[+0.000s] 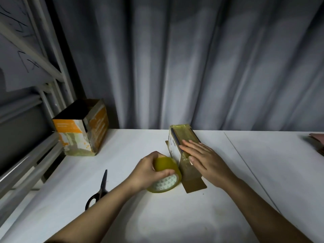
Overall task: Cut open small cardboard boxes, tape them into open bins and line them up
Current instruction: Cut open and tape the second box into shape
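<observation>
Bin (82, 127) open-topped, inside dark | left hand (149, 171) grips tape roll (166, 179) | right hand (201, 158) flat on box (182, 137)

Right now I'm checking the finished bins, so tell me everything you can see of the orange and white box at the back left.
The orange and white box stands upright on the white table, at its back left corner beside a metal frame. It looks like printed cardboard, orange panels over white, its sides wrapped in glossy, yellowish clear tape. Its top is open and the inside looks dark. Neither hand touches it; it stands apart from the scissors and the tape roll.
</observation>
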